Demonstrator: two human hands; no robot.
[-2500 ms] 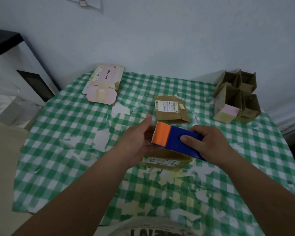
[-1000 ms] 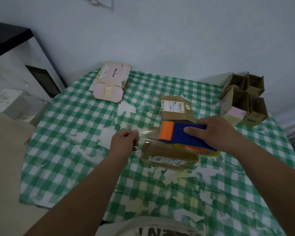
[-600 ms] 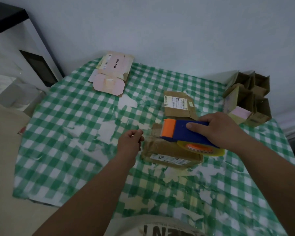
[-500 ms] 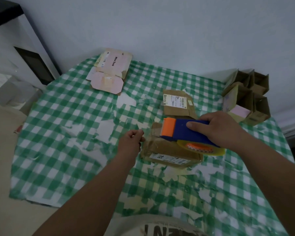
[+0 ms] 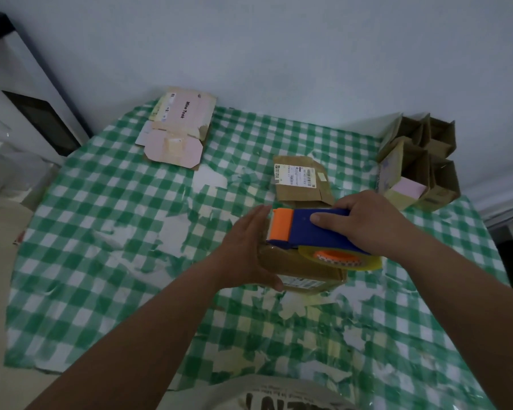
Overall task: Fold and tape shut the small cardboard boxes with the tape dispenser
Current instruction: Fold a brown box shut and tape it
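Mid-taping at table centre: left hand (image 5: pixel 243 250), fingers straight, pressing the left end of small cardboard box (image 5: pixel 302 269); right hand (image 5: pixel 367 223) curled round tape dispenser (image 5: pixel 311 229) resting on top. Next, likely: drawing dispenser rightward along the seam.

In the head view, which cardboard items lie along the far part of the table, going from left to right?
Flattened pink cardboard box → flat brown cardboard box with a white label → cluster of open brown cardboard boxes.
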